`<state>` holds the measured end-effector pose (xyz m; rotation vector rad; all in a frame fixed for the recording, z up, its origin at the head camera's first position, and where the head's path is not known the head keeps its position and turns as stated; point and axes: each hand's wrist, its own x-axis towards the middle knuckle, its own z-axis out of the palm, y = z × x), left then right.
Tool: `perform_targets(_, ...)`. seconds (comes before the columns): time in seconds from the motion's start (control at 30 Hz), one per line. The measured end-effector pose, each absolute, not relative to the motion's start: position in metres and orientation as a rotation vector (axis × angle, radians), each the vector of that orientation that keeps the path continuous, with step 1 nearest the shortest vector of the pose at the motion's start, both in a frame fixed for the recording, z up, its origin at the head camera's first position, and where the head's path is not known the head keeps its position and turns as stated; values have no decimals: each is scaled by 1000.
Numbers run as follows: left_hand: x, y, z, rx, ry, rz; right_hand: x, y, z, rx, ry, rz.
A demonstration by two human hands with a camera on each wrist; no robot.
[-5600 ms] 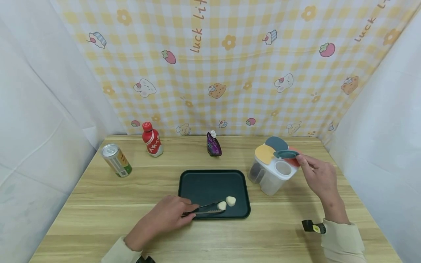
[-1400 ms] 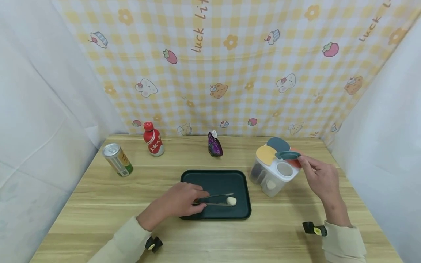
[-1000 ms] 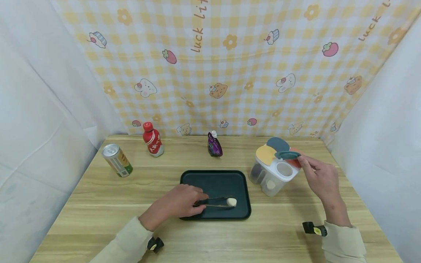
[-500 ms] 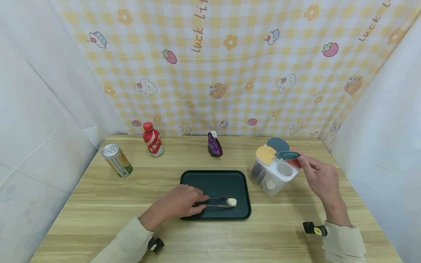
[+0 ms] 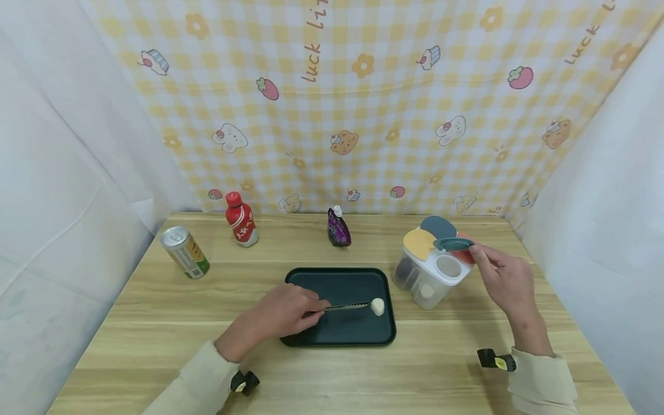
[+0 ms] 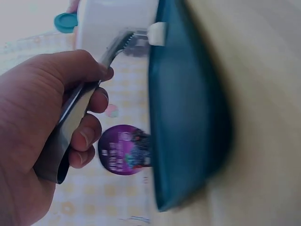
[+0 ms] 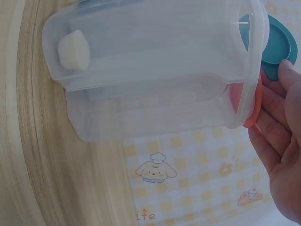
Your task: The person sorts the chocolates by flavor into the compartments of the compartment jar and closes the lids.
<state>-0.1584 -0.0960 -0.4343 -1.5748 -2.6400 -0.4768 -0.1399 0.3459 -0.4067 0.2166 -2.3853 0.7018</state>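
Note:
My left hand (image 5: 287,311) grips metal tongs (image 6: 75,108) low over the dark green tray (image 5: 332,282). The arms of the tongs are pressed together, and their serrated tips point at a small white lump (image 5: 377,306) on the tray, which lies just past them. At the right, my right hand (image 5: 508,282) pinches the teal lid (image 7: 277,44) of a clear storage container (image 7: 155,52) between thumb and fingers, holding it raised. The round opening (image 5: 448,266) under that lid is uncovered. Another white lump (image 7: 74,51) sits at the bottom of that compartment.
Yellow, blue-grey and orange lids cover the container's other compartments; the yellow lid (image 5: 419,244) faces the tray. Behind the tray stands a purple spout pouch (image 5: 339,229). A red bottle (image 5: 241,222) and a drink can (image 5: 185,253) stand at the left.
One white lump has gone from the tray into the container. The tongs, earlier spread around the remaining lump, have now come together, and that lump has shifted right and back. The right hand stays put.

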Motion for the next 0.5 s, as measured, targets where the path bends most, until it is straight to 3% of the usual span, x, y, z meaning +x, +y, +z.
perform_targets(0.5, -166, -65, -440, -1536, -2705, -261, -140, 346, -408, 237, -2369, 709)
